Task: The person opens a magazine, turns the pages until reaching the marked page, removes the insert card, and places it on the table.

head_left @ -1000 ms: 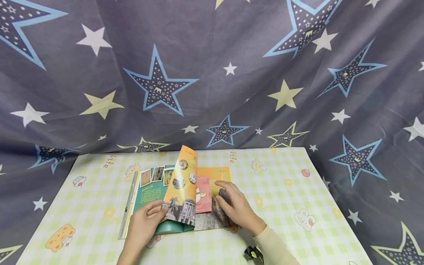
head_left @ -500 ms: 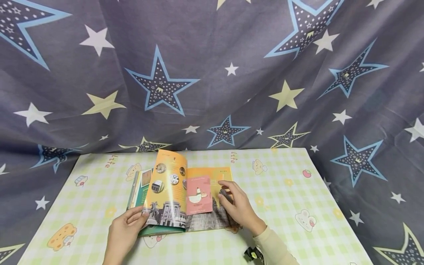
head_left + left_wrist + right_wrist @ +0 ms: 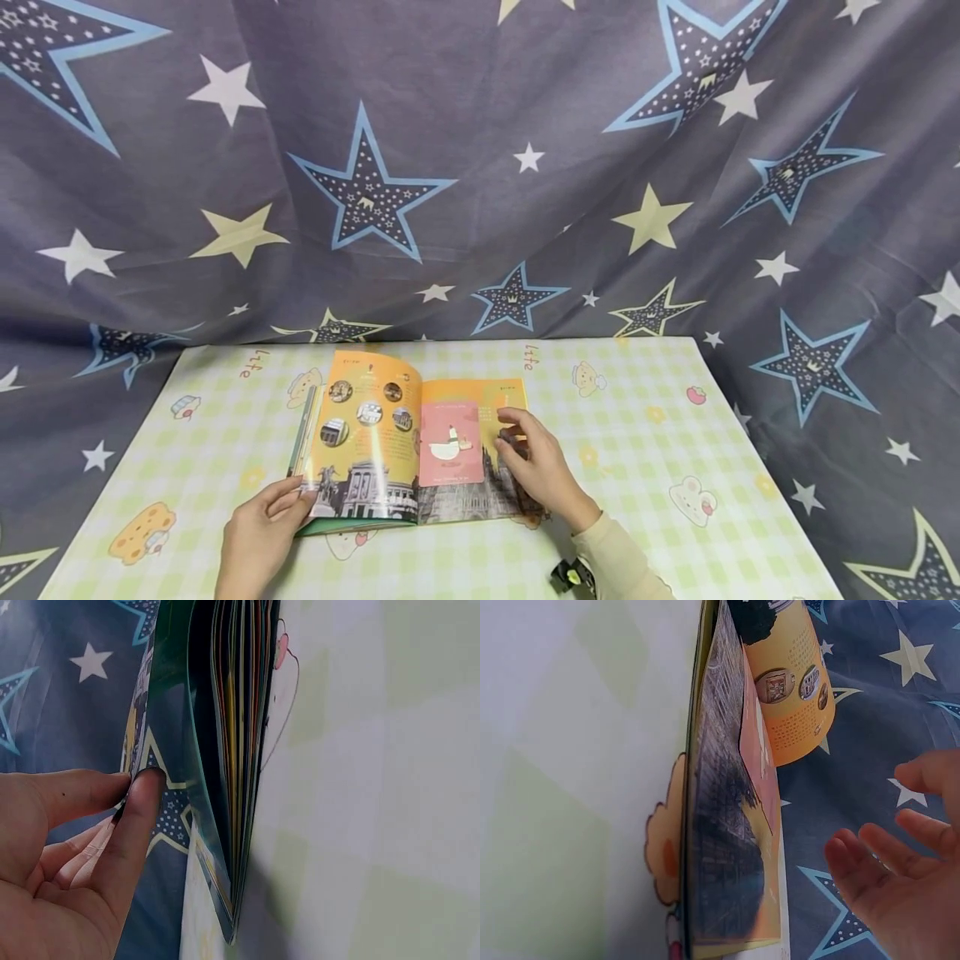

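Note:
An open book (image 3: 468, 504) with orange pages and grey building pictures lies on the table. My left hand (image 3: 258, 533) pinches the lower outer corner of its left page (image 3: 360, 442) between thumb and finger. That page curves up, raised from the pages below, as the left wrist view shows with the page edge (image 3: 141, 705). A pink card (image 3: 450, 454) with a white drawing lies on the right page near the spine. Over that page's outer side, my right hand (image 3: 547, 475) is held with loosely bent fingers. In the right wrist view, the right hand (image 3: 907, 885) grips nothing.
A green-checked cloth (image 3: 637, 542) with cartoon prints covers the table. A small black object (image 3: 572, 575) sits beside the right sleeve (image 3: 618, 558). Behind the table hangs a dark curtain (image 3: 480, 208) with stars.
My left hand has moved left with the pinched page, turning it over to the left side. The pink card, partly covered earlier, now shows fully. My right hand has barely shifted.

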`<state>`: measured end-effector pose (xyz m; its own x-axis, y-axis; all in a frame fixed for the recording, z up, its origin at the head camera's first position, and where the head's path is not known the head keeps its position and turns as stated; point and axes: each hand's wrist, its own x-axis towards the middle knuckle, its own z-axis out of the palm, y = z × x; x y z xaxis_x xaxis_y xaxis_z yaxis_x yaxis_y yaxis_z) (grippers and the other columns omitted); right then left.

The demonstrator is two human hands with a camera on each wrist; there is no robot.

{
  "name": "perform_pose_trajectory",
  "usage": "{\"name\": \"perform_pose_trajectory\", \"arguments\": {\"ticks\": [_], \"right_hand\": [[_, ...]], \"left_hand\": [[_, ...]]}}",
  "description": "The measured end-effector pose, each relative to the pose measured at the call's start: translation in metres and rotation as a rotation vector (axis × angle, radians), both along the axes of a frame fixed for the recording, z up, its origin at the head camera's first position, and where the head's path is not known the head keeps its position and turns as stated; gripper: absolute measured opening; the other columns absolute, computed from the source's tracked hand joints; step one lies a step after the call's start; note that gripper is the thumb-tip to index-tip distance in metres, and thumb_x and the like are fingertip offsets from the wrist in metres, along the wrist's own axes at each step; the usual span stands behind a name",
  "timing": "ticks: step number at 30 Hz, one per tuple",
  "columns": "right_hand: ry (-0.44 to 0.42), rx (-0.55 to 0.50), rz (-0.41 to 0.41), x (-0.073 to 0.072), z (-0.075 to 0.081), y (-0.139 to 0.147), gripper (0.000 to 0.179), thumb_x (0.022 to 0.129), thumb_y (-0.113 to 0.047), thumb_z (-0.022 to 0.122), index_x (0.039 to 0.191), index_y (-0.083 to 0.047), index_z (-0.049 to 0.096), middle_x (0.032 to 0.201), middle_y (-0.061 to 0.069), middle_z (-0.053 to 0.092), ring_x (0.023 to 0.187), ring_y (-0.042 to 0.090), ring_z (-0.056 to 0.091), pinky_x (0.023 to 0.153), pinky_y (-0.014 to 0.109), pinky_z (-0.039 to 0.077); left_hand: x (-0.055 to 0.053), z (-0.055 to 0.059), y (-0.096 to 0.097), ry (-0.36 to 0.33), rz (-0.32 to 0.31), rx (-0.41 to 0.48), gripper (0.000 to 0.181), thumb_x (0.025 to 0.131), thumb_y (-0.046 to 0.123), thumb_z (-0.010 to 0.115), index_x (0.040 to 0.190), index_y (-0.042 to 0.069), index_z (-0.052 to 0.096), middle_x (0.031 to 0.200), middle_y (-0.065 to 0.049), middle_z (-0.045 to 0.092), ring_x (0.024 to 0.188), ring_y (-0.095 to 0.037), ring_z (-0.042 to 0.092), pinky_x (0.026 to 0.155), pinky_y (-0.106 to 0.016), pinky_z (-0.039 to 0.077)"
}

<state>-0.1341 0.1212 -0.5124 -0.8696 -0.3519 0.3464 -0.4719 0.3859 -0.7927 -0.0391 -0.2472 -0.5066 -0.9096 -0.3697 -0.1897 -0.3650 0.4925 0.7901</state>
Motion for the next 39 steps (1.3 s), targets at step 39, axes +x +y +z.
{"name": "perform_pose_trajectory", "arguments": {"ticks": [39], "right_hand": [[-0.053, 0.097, 0.025, -0.007, -0.001, 0.001, 0.047, 0.099, -0.015, 0.067, 0.141, -0.004, 0.052, 0.14, 0.011, 0.056, 0.126, 0.028, 0.055, 0.099, 0.055, 0.05]], "left_hand": [[-0.013, -0.01, 0.044, 0.077, -0.365, -0.378, 0.075, 0.095, 0.055, 0.062, 0.149, 0.005, 0.047, 0.156, -0.03, 0.027, 0.139, -0.053, 0.027, 0.104, -0.073, 0.031]]}}
